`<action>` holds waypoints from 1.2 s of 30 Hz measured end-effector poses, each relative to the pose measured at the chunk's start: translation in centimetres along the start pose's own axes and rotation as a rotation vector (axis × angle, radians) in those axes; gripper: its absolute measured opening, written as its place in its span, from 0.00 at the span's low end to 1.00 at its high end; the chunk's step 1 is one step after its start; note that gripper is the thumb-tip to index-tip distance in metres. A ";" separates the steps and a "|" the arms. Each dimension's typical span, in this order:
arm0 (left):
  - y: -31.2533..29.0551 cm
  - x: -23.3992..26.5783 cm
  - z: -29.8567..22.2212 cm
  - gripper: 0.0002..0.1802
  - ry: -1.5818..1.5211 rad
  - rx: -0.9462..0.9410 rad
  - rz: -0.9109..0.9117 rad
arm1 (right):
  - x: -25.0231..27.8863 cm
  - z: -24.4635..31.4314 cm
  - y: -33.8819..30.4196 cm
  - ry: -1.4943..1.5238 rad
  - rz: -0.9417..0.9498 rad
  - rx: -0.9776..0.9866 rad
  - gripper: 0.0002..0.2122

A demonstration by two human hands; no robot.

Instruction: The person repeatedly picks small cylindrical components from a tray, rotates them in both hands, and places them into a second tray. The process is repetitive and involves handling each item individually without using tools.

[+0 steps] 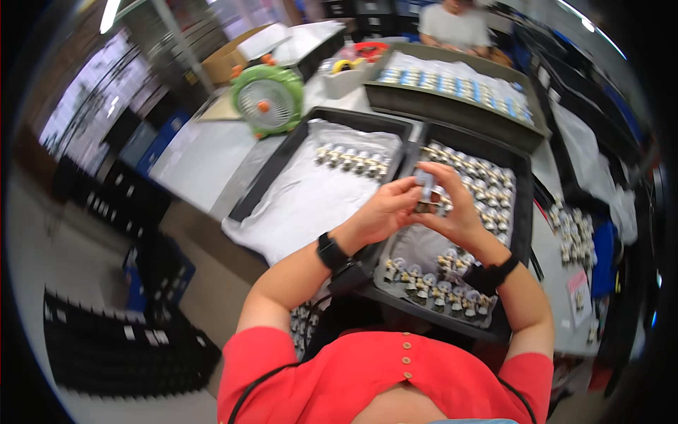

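Both hands meet over the right black tray [524,191], pinching one small figurine [424,185] with a pale grey-white top between them. My left hand [381,212] grips it from the left with thumb and fingertips. Around its other side curve the thumb and forefinger of my right hand [458,212]. Fingers cover part of the figurine, so its lower details are unclear. Beneath the hands, rows of similar figurines [491,194] fill the tray's far and right parts, and more figurines [438,290] stand along its near side on white lining.
The left black tray [247,191] holds a white cloth [304,205] and a short row of figurines [351,160]. A green fan [268,102] stands behind it. Beyond is a larger olive tray [452,60] of blue-and-white pieces. Across the table sits a person [455,28].
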State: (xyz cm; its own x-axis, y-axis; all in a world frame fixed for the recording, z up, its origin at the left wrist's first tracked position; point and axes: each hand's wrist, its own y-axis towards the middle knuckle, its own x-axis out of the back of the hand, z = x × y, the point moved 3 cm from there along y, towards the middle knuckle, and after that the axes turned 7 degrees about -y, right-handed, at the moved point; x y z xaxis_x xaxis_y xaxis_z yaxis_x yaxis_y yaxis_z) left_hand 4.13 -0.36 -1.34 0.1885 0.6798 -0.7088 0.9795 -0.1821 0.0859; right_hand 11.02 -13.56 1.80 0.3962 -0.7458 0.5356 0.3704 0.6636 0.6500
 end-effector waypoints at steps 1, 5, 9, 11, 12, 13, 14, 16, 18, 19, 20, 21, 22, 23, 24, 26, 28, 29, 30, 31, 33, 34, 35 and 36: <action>0.5 0.3 0.3 0.22 0.004 0.024 0.029 | 0.1 -0.5 -0.2 -0.027 0.008 -0.007 0.35; -1.1 0.4 -2.0 0.21 0.122 0.035 -0.123 | -0.9 0.2 0.4 0.035 0.032 -0.017 0.37; -0.4 3.0 -8.0 0.21 0.535 -0.045 -0.251 | 0.2 -0.3 -0.1 0.070 -0.056 -0.081 0.35; -0.5 5.8 -12.3 0.24 0.772 -0.179 -0.507 | 0.7 -0.7 -0.2 0.063 -0.090 -0.094 0.33; -1.0 8.4 -14.1 0.23 0.875 -0.276 -0.619 | 0.5 -0.6 0.0 0.068 -0.089 -0.082 0.33; -1.7 10.9 -15.8 0.24 1.010 -0.297 -0.753 | 0.3 -0.6 0.2 0.066 -0.089 -0.073 0.32; -2.3 13.4 -16.8 0.23 1.029 -0.324 -0.876 | 0.2 -0.7 0.4 0.053 -0.083 -0.074 0.31; -4.1 20.2 -18.9 0.21 1.429 -0.350 -1.087 | -0.6 -0.8 0.7 0.039 -0.058 -0.071 0.30; -3.6 21.1 -18.5 0.18 1.662 -0.234 -1.231 | -0.2 -1.2 0.4 0.015 -0.069 -0.088 0.29; -3.2 21.3 -18.1 0.17 1.749 -0.216 -1.282 | -0.1 -1.4 0.4 0.002 -0.074 -0.091 0.29; -3.1 21.8 -17.4 0.16 1.831 -0.192 -1.336 | -0.1 -1.7 0.3 -0.009 -0.073 -0.096 0.29; -2.8 22.4 -16.9 0.13 1.874 -0.114 -1.323 | -0.1 -1.9 0.3 -0.003 -0.067 -0.105 0.28; -2.7 22.6 -16.5 0.11 1.935 -0.107 -1.300 | -0.1 -2.1 0.3 -0.013 -0.057 -0.110 0.28; -2.5 23.0 -16.0 0.11 1.957 -0.081 -1.281 | -0.2 -2.2 0.3 -0.021 -0.044 -0.114 0.28; -2.2 23.4 -15.7 0.10 1.978 -0.055 -1.263 | -0.3 -2.3 0.3 -0.028 -0.031 -0.118 0.28; -1.8 24.0 -15.4 0.09 1.991 -0.042 -1.247 | -0.4 -2.4 0.4 -0.027 -0.017 -0.136 0.27; -1.5 24.4 -15.2 0.09 2.011 -0.016 -1.227 | -0.5 -2.6 0.4 -0.048 0.000 -0.146 0.26; -1.3 24.2 -15.1 0.09 2.025 0.001 -1.215 | -0.5 -2.7 0.3 -0.043 0.008 -0.151 0.26; -1.2 24.2 -15.1 0.09 2.038 0.020 -1.202 | -0.5 -2.7 0.3 -0.038 0.015 -0.156 0.26; -1.2 24.3 -15.1 0.09 2.045 0.039 -1.200 | -0.6 -2.8 0.3 -0.032 0.024 -0.160 0.26; -1.1 24.4 -15.1 0.09 2.058 0.070 -1.193 | -0.7 -2.6 0.5 -0.027 0.037 -0.166 0.26; -1.2 24.3 -15.0 0.10 2.057 0.086 -1.193 | -0.8 -2.6 0.5 -0.024 0.044 -0.169 0.26; -1.2 23.9 -15.1 0.10 2.060 0.101 -1.191 | -0.8 -2.6 0.5 -0.036 0.045 -0.158 0.25; -1.1 23.6 -15.1 0.10 2.062 0.117 -1.189 | -0.7 -2.6 0.5 -0.047 0.046 -0.148 0.25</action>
State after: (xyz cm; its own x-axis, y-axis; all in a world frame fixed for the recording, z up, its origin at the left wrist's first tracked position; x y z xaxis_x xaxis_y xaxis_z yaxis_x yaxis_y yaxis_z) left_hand 8.54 26.62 -7.55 -0.3554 0.0111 0.9346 0.6835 0.6852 0.2518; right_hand 13.10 -12.54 0.35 0.3766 -0.7141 0.5900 0.4736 0.6959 0.5399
